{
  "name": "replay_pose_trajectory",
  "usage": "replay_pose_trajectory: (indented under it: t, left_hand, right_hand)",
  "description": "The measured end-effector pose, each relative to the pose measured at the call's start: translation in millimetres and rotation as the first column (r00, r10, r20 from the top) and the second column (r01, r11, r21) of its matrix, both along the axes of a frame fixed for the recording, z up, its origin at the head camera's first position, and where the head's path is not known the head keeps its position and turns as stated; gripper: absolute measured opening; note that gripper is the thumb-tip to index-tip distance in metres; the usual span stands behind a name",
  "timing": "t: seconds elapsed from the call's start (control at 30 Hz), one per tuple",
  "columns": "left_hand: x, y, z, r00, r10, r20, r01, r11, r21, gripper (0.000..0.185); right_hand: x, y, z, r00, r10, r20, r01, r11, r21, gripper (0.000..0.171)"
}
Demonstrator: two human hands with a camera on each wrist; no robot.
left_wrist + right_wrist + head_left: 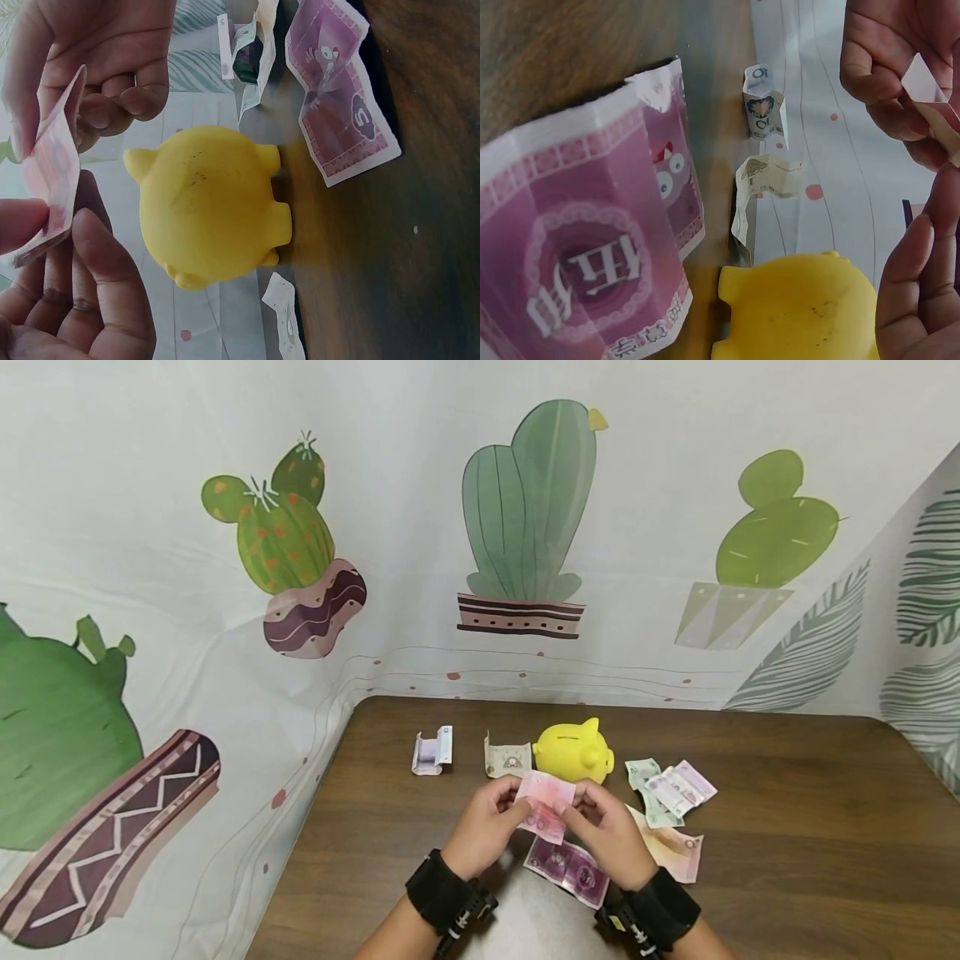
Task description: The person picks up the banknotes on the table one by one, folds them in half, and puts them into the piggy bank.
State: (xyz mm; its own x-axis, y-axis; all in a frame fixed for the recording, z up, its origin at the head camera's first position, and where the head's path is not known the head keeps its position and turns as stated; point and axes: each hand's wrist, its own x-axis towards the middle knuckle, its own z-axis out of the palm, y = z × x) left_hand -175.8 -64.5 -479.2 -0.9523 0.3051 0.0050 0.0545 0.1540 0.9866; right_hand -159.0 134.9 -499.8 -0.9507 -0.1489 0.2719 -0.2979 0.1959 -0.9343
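Both hands hold one folded pink banknote [547, 804] just above the table, in front of a yellow piggy bank [576, 752]. My left hand [510, 810] pinches the note's left edge and my right hand [581, 812] pinches its right edge. In the left wrist view the pink banknote [52, 180] stands edge-on between thumb and fingers, with the piggy bank [210, 206] right behind it. The right wrist view shows only a corner of the pink banknote [936, 109] and the piggy bank [802, 311] below it.
A purple note [567, 868] lies flat under my hands, and a pale pink one [678, 852] lies to its right. A small pile of notes [671, 787] sits right of the bank. Two folded notes [432, 752] [507, 757] stand to its left. A cactus-print cloth [300, 568] walls the brown table [810, 852].
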Motion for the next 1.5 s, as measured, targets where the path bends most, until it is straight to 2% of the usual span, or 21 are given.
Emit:
replay_pose_trajectory:
  t: [0.23, 0.5, 0.77, 0.93, 1.17, 1.5]
  left_hand:
    - [0.6, 0.1, -1.9, 1.000, -0.015, -0.013, 0.015, 1.000, -0.012, 0.024]
    - [0.8, 2.0, -3.3, 1.000, 0.011, -0.028, -0.012, 0.998, -0.061, 0.023]
    - [0.9, 3.2, -3.3, 0.999, 0.030, -0.018, -0.031, 0.998, -0.048, 0.021]
    - [3.0, 4.3, -2.1, 0.998, 0.040, -0.048, -0.044, 0.996, -0.076, 0.017]
    - [5.5, 6.0, -0.4, 0.996, 0.037, -0.078, -0.044, 0.995, -0.088, 0.016]
    - [5.5, 8.4, -3.5, 1.000, -0.004, -0.015, 0.004, 1.000, -0.027, 0.028]
  right_hand:
    - [1.5, -2.5, -0.7, 1.000, 0.014, -0.017, -0.014, 1.000, -0.001, 0.014]
    - [3.4, -5.6, -0.2, 0.999, 0.045, -0.008, -0.045, 0.998, -0.041, 0.010]
    - [3.1, -6.1, -0.4, 0.997, 0.068, -0.038, -0.070, 0.996, -0.056, 0.008]
    - [3.6, -6.3, -0.5, 0.995, 0.093, -0.030, -0.095, 0.993, -0.068, 0.006]
    - [3.4, -5.6, -1.4, 0.997, 0.073, -0.037, -0.074, 0.996, -0.042, 0.005]
    - [3.0, -6.3, -1.1, 0.999, 0.050, -0.018, -0.050, 0.998, -0.042, 0.006]
